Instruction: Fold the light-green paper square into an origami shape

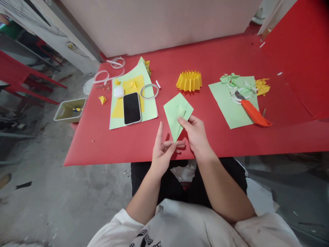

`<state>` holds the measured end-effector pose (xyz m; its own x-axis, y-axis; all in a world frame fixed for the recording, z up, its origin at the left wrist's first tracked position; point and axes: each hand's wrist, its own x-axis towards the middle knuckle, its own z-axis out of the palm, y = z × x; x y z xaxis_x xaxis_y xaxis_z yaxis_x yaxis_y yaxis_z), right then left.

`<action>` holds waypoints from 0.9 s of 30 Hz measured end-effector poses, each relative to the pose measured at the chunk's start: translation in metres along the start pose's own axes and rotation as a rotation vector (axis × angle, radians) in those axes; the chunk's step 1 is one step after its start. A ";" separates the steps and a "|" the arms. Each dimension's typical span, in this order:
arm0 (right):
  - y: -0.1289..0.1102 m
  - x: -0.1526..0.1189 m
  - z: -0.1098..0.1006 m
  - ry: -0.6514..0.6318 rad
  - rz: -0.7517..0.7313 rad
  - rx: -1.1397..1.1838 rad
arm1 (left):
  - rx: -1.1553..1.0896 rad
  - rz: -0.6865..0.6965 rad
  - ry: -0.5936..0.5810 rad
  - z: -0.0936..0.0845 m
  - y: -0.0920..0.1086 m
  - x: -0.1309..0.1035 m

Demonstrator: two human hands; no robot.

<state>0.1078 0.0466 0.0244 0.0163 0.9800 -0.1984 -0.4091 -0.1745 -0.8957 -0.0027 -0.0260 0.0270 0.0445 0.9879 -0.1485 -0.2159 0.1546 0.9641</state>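
A light green folded paper (172,109), shaped like a kite with its point downward, is held above the front of the red table. My right hand (197,135) grips its right edge, thumb on top and fingers behind. At the lower tip, the thumb of my left hand (162,154) presses the paper against a finger, while the index finger stretches upward. A small folded flap stands up in the middle of the sheet. Just beyond it sits a yellow pleated paper piece (189,81).
To the left, a phone (132,108), a white case (119,92) and a tape roll (149,92) lie on green and yellow sheets. An orange-handled cutter (255,113) rests on a green sheet (223,103) at right. A bin (59,115) stands beside the table (84,144).
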 end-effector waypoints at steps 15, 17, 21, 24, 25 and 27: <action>-0.001 -0.011 0.005 -0.258 0.208 -0.085 | -0.187 -0.006 0.197 0.005 -0.004 0.024; -0.003 -0.012 0.005 -0.245 0.198 -0.085 | -0.150 -0.027 0.217 0.003 -0.004 0.021; -0.008 -0.009 0.003 -0.098 0.056 -0.046 | -0.049 -0.137 0.158 -0.001 0.000 0.013; -0.010 -0.006 0.001 -0.047 -0.017 -0.037 | -0.004 -0.208 0.122 -0.002 0.003 0.008; -0.010 -0.006 0.000 -0.047 -0.022 -0.036 | -0.001 -0.217 0.120 -0.002 0.003 0.007; -0.009 -0.007 0.001 -0.067 -0.018 -0.041 | -0.023 -0.201 0.139 -0.001 0.003 0.006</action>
<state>0.1106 0.0413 0.0346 -0.0385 0.9870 -0.1557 -0.3713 -0.1588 -0.9148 -0.0040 -0.0192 0.0289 -0.0460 0.9291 -0.3670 -0.2382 0.3466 0.9073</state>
